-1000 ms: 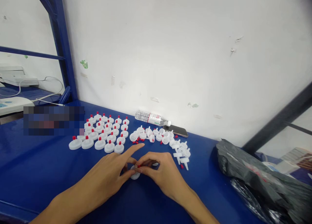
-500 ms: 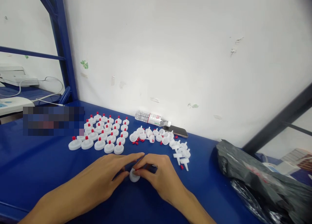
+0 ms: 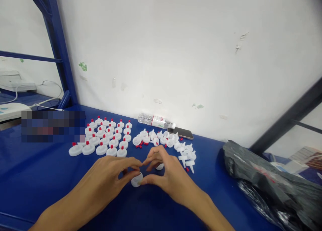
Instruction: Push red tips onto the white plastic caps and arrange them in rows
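Note:
A white round nozzle cap (image 3: 136, 181) is in front of me between my hands. My left hand (image 3: 117, 173) is closed, its thumb and forefinger at the cap's far rim and partly covering it. My right hand (image 3: 167, 172) is open, with fingers curved and spread from the thumb, and the thumb tip at the cap's right edge. Another white cap (image 3: 160, 166) shows partly behind the right hand's fingers. Several white nozzle caps with red tips (image 3: 101, 150) stand upright in rows beyond my left hand.
Loose white nozzle caps (image 3: 170, 142) and small red tips (image 3: 140, 146) lie in a pile on the blue table (image 3: 208, 177). Behind them are a water bottle (image 3: 159, 121) and a phone (image 3: 181, 133). A dark plastic bag (image 3: 266, 180) occupies the right side.
My right hand has opened, its fingers lifting and spreading from the thumb. The red piece seen at its fingertips no longer shows. My left fingertips have moved closer over the cap's rim.

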A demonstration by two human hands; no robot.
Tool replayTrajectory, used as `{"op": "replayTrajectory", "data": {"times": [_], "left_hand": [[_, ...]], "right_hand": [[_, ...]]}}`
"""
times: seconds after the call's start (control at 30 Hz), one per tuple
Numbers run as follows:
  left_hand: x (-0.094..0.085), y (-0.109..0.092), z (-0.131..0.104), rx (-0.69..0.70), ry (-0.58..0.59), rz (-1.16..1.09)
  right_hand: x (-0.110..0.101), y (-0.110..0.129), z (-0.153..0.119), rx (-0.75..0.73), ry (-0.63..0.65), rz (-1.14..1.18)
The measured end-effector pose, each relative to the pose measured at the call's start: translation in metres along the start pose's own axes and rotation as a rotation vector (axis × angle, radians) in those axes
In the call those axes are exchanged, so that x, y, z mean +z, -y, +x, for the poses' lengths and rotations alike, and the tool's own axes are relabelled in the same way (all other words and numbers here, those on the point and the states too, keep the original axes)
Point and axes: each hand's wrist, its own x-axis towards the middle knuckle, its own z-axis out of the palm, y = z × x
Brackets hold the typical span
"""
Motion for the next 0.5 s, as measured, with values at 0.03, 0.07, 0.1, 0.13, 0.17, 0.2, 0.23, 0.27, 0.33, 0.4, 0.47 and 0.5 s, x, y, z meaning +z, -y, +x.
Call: {"op": "replayTrajectory", "data": {"times": [0.03,0.07,0.1,0.13,0.17,0.2,0.23,0.27,0.33,0.4,0.47,0.5], "left_hand": [[-0.001,-0.001,0.0,0.004,0.005,0.004],[-0.003,-0.001,0.0,0.007,0.014,0.007],[-0.006,-0.001,-0.001,0.011,0.026,0.013],[-0.011,0.0,-0.002,0.013,0.038,0.028],[-0.017,0.002,-0.003,0.008,0.043,0.052],[-0.025,0.006,-0.005,-0.008,0.05,0.084],[-0.034,0.011,-0.007,-0.035,0.06,0.121],[-0.045,0.018,-0.009,-0.079,0.064,0.161],[-0.068,0.034,-0.014,-0.183,0.121,0.237],[-0.089,0.05,-0.017,-0.292,0.114,0.354],[-0.105,0.064,-0.018,-0.414,0.122,0.461],[-0.111,0.069,-0.018,-0.457,0.13,0.497]], "right_hand": [[-0.006,0.003,-0.001,-0.012,-0.043,-0.03],[-0.013,0.006,-0.001,-0.023,-0.104,-0.073],[-0.02,0.008,-0.002,-0.034,-0.18,-0.136],[-0.027,0.009,-0.002,-0.039,-0.262,-0.221],[-0.034,0.009,-0.003,-0.042,-0.346,-0.327],[-0.041,0.008,-0.003,-0.045,-0.421,-0.443],[-0.047,0.007,-0.004,-0.046,-0.473,-0.555],[-0.053,0.006,-0.005,-0.051,-0.512,-0.655],[-0.061,0.003,-0.006,-0.056,-0.547,-0.801],[-0.065,0.001,-0.006,-0.051,-0.55,-0.866],[-0.065,0.001,-0.006,-0.047,-0.501,-0.863],[-0.064,0.001,-0.006,-0.051,-0.455,-0.849]]}}
